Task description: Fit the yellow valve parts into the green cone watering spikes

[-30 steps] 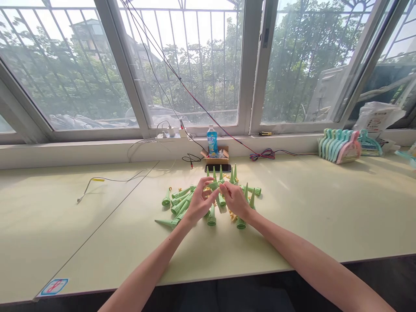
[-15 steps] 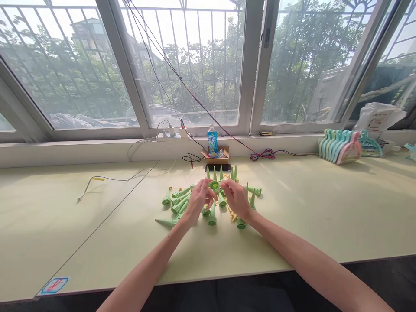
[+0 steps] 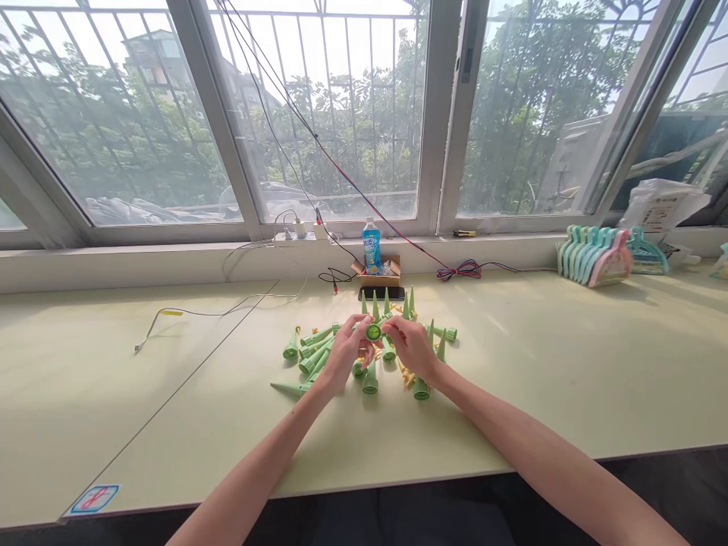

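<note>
My left hand (image 3: 348, 347) is closed around a green plastic watering spike (image 3: 373, 332), its round open end turned toward me. Close against its right side is my right hand (image 3: 410, 345), fingers pinched; whatever sits between the fingertips is too small to make out. Around both hands are more green watering spikes. Some lie on their sides, like the spike (image 3: 370, 379) in front, and several stand with points up behind, like the upright spike (image 3: 412, 301). Small yellow plastic pieces (image 3: 406, 374) are scattered among them, partly covered by my right hand.
Behind the pile lie a black phone (image 3: 381, 293) and a small cardboard box (image 3: 389, 279) with a blue bottle (image 3: 371, 246). A bundled cable (image 3: 463, 269) rests near the sill. Pastel hangers (image 3: 594, 256) stand at the right; a white cable (image 3: 199, 312) crosses the table at left.
The spike in my left hand has turned so its open end faces me, then come slightly lower. My right hand has moved from fingertip contact with the left to the spike's right edge.
</note>
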Tool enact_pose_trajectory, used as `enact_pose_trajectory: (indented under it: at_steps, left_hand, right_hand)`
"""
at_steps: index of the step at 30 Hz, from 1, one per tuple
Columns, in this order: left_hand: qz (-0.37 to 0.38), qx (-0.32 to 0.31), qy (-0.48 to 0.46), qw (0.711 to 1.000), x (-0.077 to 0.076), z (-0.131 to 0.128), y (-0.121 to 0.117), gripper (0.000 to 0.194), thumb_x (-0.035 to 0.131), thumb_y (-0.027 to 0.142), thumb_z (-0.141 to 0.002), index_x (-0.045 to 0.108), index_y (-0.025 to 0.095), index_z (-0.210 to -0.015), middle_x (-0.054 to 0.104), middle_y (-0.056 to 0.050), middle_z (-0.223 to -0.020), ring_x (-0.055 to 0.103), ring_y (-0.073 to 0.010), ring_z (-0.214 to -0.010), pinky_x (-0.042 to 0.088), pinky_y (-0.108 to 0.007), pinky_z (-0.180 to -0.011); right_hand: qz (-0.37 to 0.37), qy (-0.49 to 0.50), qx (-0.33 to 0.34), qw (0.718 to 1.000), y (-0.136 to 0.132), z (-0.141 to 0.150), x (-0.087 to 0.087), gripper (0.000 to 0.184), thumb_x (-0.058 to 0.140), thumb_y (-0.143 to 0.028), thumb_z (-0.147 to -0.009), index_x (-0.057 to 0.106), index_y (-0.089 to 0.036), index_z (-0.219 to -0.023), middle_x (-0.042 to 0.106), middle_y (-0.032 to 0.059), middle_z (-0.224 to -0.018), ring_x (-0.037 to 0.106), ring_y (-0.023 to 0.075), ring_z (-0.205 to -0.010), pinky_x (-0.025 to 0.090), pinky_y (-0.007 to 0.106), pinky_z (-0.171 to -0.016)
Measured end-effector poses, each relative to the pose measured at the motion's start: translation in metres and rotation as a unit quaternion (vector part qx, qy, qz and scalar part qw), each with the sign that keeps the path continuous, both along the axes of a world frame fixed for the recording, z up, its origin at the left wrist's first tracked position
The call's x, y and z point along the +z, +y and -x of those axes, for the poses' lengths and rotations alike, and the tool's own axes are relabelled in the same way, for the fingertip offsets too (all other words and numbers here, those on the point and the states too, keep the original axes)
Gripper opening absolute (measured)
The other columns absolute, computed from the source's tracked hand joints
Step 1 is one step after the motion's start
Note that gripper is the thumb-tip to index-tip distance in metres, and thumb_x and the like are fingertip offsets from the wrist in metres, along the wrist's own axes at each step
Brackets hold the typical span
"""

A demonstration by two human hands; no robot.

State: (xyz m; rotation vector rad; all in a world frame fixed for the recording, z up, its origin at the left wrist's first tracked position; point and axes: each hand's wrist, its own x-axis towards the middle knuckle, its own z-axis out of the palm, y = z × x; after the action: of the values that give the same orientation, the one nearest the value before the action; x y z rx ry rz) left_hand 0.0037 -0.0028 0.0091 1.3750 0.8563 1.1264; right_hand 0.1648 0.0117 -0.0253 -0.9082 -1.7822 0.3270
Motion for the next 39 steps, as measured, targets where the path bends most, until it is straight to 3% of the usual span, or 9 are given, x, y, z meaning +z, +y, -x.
enact_pose_trajectory:
  at_steps: [6, 9, 17, 24, 28, 33, 36, 39]
  left_hand:
    - [-0.032, 0.016, 0.039, 0.999, 0.001, 0.002, -0.001, 0.038, 0.057, 0.051, -0.087, 0.051, 0.02, -0.11, 0.05, 0.006, -0.052, 0.047, -0.0096, -0.039, 0.034, -0.019, -0.038]
    - [-0.06, 0.018, 0.058, 0.996, 0.001, 0.003, -0.002, 0.041, 0.058, 0.049, -0.087, 0.048, 0.022, -0.117, 0.048, 0.008, -0.055, 0.046, -0.0082, -0.039, 0.034, -0.018, -0.038]
    - [-0.098, 0.006, 0.083, 0.992, -0.002, 0.002, -0.003, 0.051, 0.058, 0.048, -0.087, 0.038, 0.026, -0.128, 0.055, 0.002, -0.081, 0.052, -0.0063, -0.048, 0.036, -0.015, -0.038]
    - [-0.156, 0.009, 0.114, 0.981, -0.008, 0.001, -0.004, 0.058, 0.059, 0.038, -0.088, 0.031, 0.032, -0.137, 0.057, -0.005, -0.108, 0.06, -0.0073, -0.061, 0.048, -0.018, -0.049]
    - [-0.206, 0.03, 0.136, 0.969, -0.011, 0.001, -0.003, 0.064, 0.06, 0.032, -0.087, 0.027, 0.032, -0.143, 0.057, -0.01, -0.119, 0.059, -0.0063, -0.06, 0.05, -0.02, -0.05]
    - [-0.217, 0.03, 0.16, 0.963, -0.011, 0.0, -0.002, 0.059, 0.055, 0.035, -0.091, 0.027, 0.031, -0.142, 0.057, -0.012, -0.125, 0.054, -0.0037, -0.052, 0.048, -0.019, -0.046]
    - [-0.21, 0.071, 0.166, 0.961, -0.012, -0.001, -0.001, 0.05, 0.054, 0.041, -0.091, 0.035, 0.029, -0.135, 0.057, -0.011, -0.121, 0.055, -0.0043, -0.05, 0.044, -0.018, -0.042]
    - [-0.183, 0.118, 0.157, 0.963, -0.013, -0.001, 0.002, 0.036, 0.05, 0.05, -0.092, 0.05, 0.023, -0.117, 0.061, -0.005, -0.097, 0.049, -0.0037, -0.042, 0.036, -0.017, -0.037]
  right_hand:
    - [0.003, -0.013, -0.008, 1.0, 0.0, -0.001, 0.001, 0.042, 0.038, -0.045, -0.1, 0.047, -0.02, -0.068, 0.045, -0.0033, -0.058, 0.036, 0.011, -0.052, 0.032, 0.024, -0.054]
    - [0.006, -0.008, 0.002, 1.0, 0.0, -0.001, 0.001, 0.041, 0.038, -0.043, -0.1, 0.04, -0.021, -0.065, 0.039, -0.0046, -0.056, 0.031, 0.0105, -0.051, 0.028, 0.024, -0.052]
    - [0.014, -0.008, -0.01, 1.0, 0.002, -0.001, 0.001, 0.046, 0.037, -0.047, -0.1, 0.035, -0.021, -0.062, 0.036, -0.005, -0.053, 0.029, 0.0102, -0.049, 0.025, 0.026, -0.05]
    - [0.028, 0.011, -0.026, 0.999, 0.001, 0.0, 0.003, 0.049, 0.034, -0.049, -0.1, 0.031, -0.022, -0.06, 0.034, -0.0048, -0.05, 0.028, 0.0102, -0.047, 0.025, 0.027, -0.048]
    - [0.041, 0.025, -0.025, 0.999, 0.001, 0.002, 0.003, 0.051, 0.034, -0.052, -0.099, 0.031, -0.021, -0.058, 0.034, -0.0042, -0.05, 0.029, 0.0103, -0.046, 0.025, 0.027, -0.048]
    - [0.054, 0.04, -0.02, 0.998, 0.002, 0.003, 0.002, 0.051, 0.035, -0.052, -0.099, 0.033, -0.021, -0.058, 0.032, -0.0046, -0.05, 0.028, 0.0106, -0.048, 0.026, 0.027, -0.049]
    - [0.044, 0.046, -0.037, 0.997, 0.002, 0.003, 0.001, 0.049, 0.037, -0.051, -0.099, 0.033, -0.022, -0.06, 0.033, -0.0046, -0.052, 0.027, 0.0109, -0.049, 0.024, 0.027, -0.049]
    - [0.035, 0.044, -0.043, 0.997, 0.001, 0.002, 0.002, 0.047, 0.037, -0.051, -0.099, 0.037, -0.021, -0.063, 0.035, -0.0045, -0.054, 0.029, 0.0111, -0.05, 0.027, 0.026, -0.05]
